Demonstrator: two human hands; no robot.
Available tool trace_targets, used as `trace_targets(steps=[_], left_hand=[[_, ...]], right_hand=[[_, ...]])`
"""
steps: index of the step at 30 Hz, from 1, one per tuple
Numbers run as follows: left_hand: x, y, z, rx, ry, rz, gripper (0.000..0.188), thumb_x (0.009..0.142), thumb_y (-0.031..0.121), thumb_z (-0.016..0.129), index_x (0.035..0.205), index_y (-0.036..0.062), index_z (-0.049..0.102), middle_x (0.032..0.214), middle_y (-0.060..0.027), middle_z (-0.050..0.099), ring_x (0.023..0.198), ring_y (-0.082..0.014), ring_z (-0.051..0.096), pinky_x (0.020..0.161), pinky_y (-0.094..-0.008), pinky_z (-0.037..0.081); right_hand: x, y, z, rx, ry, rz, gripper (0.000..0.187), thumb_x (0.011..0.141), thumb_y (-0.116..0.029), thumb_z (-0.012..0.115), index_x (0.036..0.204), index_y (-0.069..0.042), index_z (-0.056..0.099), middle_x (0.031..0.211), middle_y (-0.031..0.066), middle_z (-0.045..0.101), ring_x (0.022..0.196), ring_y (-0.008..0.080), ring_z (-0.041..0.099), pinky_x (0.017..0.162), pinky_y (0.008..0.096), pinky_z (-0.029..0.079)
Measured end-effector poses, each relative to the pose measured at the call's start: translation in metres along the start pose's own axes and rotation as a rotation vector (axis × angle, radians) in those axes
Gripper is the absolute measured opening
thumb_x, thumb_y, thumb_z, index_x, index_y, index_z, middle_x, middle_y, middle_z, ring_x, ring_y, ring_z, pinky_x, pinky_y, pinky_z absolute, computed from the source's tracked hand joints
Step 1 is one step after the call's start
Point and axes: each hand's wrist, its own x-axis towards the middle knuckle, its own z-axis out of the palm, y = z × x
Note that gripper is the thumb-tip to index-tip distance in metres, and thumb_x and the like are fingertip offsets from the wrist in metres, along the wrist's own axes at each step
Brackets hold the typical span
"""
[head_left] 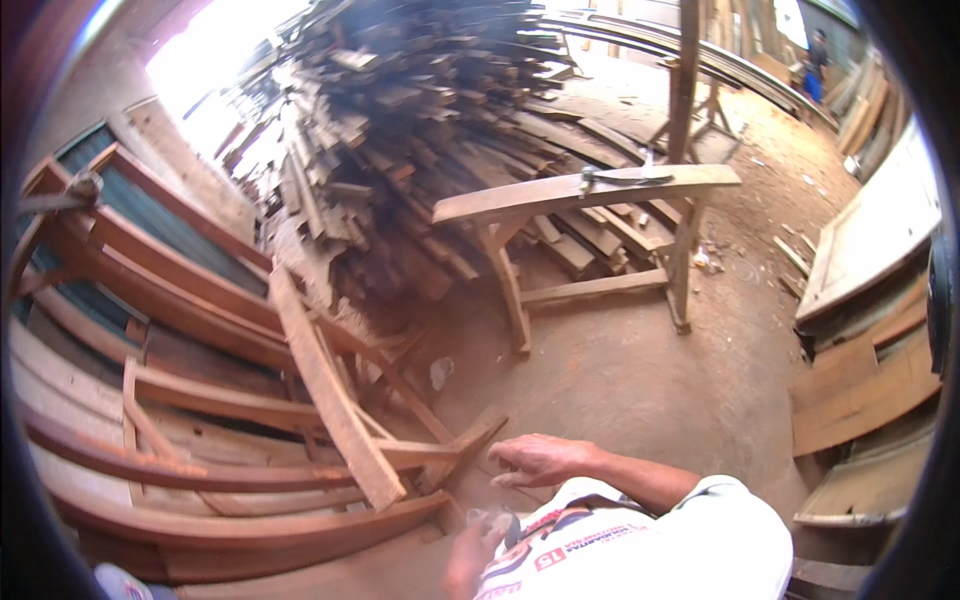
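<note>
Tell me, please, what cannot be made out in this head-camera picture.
Head view:
Small grey object at the bare left grip: blurred.
Dark slender object on the pale wooden trestle: too small to identify.
Distant person in blue trousers: too small for detail.
White rectangular panel: cut off by the picture's dark rim.
Brown timber pile: middle obscured by dark haze.

A tool (630, 177) lies on the sawhorse (520, 203), between the middle of its top beam and the right end. Behind rises a timber pile (390, 140). Panels (880, 225) line the right; a trestle (340, 395) adjoins wooden frames (250, 536) on the left.
</note>
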Motion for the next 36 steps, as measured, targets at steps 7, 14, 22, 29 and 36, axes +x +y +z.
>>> trace_targets(steps=[7, 14, 22, 29, 36], left_hand=[[0.098, 0.062, -0.043, 0.161, -0.128, 0.106, 0.077, 0.094, 0.048, 0.078, 0.153, 0.0033, 0.055, 0.139, -0.0265, 0.068, 0.130, -0.0368, 0.067, 0.108, -0.0429, 0.053], [0.180, 0.168, -0.071, 0.084, -0.400, 0.256, 0.079, 0.093, 0.048, 0.079, 0.153, 0.0031, 0.055, 0.143, -0.0241, 0.067, 0.133, -0.0362, 0.065, 0.112, -0.0426, 0.050], [0.293, 0.257, -0.124, 0.198, -0.307, 0.276, 0.071, 0.095, 0.043, 0.078, 0.149, 0.0010, 0.059, 0.140, -0.0284, 0.067, 0.132, -0.0394, 0.065, 0.112, -0.0446, 0.051], [0.403, 0.349, -0.130, 0.452, -0.301, 0.533, 0.072, 0.097, 0.045, 0.076, 0.150, -0.0009, 0.056, 0.141, -0.0254, 0.067, 0.135, -0.0382, 0.063, 0.113, -0.0452, 0.051], [0.515, 0.541, -0.075, 0.242, -0.233, 0.869, 0.064, 0.100, 0.039, 0.075, 0.146, -0.0015, 0.058, 0.137, -0.0260, 0.068, 0.132, -0.0392, 0.063, 0.114, -0.0457, 0.049]], right_hand=[[-0.049, 0.051, -0.042, 0.150, 0.239, 0.163, 0.057, 0.103, -0.042, 0.068, 0.133, 0.006, 0.060, 0.122, 0.0289, 0.071, 0.118, 0.0447, 0.068, 0.098, 0.0523, 0.055], [-0.063, 0.063, -0.091, 0.209, 0.072, 0.283, 0.088, 0.086, -0.055, 0.085, 0.148, -0.001, 0.054, 0.135, 0.0235, 0.071, 0.128, 0.0389, 0.066, 0.107, 0.0463, 0.054], [-0.014, 0.094, -0.191, 0.169, 0.028, 0.345, 0.072, 0.088, -0.048, 0.082, 0.136, -0.001, 0.058, 0.128, 0.0217, 0.071, 0.123, 0.0378, 0.067, 0.103, 0.0495, 0.051], [-0.029, 0.121, -0.280, 0.423, 0.147, 0.481, 0.069, 0.088, -0.047, 0.084, 0.139, -0.005, 0.062, 0.122, 0.0183, 0.073, 0.111, 0.0321, 0.073, 0.092, 0.0453, 0.058], [-0.076, 0.228, -0.328, 0.382, 0.830, 0.388, 0.058, 0.090, -0.028, 0.089, 0.133, 0.003, 0.066, 0.115, 0.0147, 0.077, 0.103, 0.0207, 0.075, 0.095, 0.0358, 0.061]])
